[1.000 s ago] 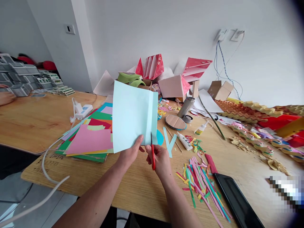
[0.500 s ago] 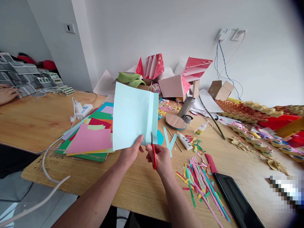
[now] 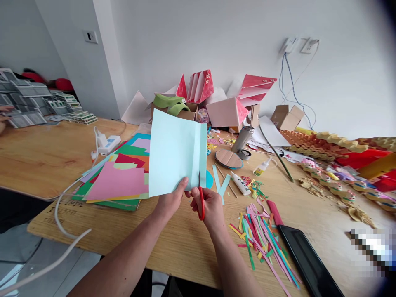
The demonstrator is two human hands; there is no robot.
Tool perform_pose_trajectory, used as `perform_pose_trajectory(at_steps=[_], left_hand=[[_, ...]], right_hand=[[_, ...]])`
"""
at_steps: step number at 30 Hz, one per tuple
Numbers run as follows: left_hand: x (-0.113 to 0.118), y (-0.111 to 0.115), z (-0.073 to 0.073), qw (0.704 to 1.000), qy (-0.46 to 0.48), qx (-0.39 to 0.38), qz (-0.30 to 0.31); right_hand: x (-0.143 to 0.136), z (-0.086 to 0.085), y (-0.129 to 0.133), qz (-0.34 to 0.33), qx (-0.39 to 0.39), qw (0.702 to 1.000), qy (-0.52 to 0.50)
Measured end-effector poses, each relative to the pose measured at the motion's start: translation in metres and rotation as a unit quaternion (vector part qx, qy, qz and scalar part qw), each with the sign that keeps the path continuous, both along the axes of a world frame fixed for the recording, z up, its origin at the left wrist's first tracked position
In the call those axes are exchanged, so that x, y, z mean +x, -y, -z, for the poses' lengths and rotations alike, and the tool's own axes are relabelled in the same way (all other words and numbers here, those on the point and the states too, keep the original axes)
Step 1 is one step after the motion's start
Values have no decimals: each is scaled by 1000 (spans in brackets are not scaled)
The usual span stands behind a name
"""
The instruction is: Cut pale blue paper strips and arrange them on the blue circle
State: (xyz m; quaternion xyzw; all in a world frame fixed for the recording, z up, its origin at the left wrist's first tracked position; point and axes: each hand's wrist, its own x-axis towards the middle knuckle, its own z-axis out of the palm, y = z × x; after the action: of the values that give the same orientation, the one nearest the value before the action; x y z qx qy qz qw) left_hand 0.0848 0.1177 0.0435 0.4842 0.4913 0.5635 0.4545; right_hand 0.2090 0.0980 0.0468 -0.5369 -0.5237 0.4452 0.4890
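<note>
A pale blue sheet of paper is held up above the table, with a crease running down near its right edge. My left hand pinches its lower edge, thumb on the near face. In my right hand is a pair of scissors with red handles. Their blades point upward at the bottom edge of the sheet, along the creased strip on the right. Part of the blades is hidden, so how deep they reach into the paper is unclear.
Coloured paper sheets are stacked to the left. Cut paper strips, a white glue bottle, a wooden disc and a black tablet-like object lie to the right. A power strip sits far left, near another person's hand.
The sheet has shifted slightly right and down, and the scissors moved a little right with it. Both hands keep their hold. The other person's hand at far left has drawn back.
</note>
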Motion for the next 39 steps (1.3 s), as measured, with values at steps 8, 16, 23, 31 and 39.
perform_pose_trajectory(at_steps=[8, 16, 23, 31, 39], left_hand=[[0, -1, 1, 1000, -2, 4, 22], [0, 0, 2, 1000, -5, 4, 27], [0, 0, 3, 999, -22, 2, 31], [1, 0, 6, 1000, -9, 3, 25], [2, -2, 11, 1000, 9, -9, 27]], right_hand=[[-1, -1, 1, 11, -2, 1000, -9], [-2, -2, 1, 17, -19, 1000, -7], [2, -1, 0, 19, 7, 1000, -3], [3, -2, -1, 14, 18, 1000, 10], [2, -4, -1, 19, 12, 1000, -6]])
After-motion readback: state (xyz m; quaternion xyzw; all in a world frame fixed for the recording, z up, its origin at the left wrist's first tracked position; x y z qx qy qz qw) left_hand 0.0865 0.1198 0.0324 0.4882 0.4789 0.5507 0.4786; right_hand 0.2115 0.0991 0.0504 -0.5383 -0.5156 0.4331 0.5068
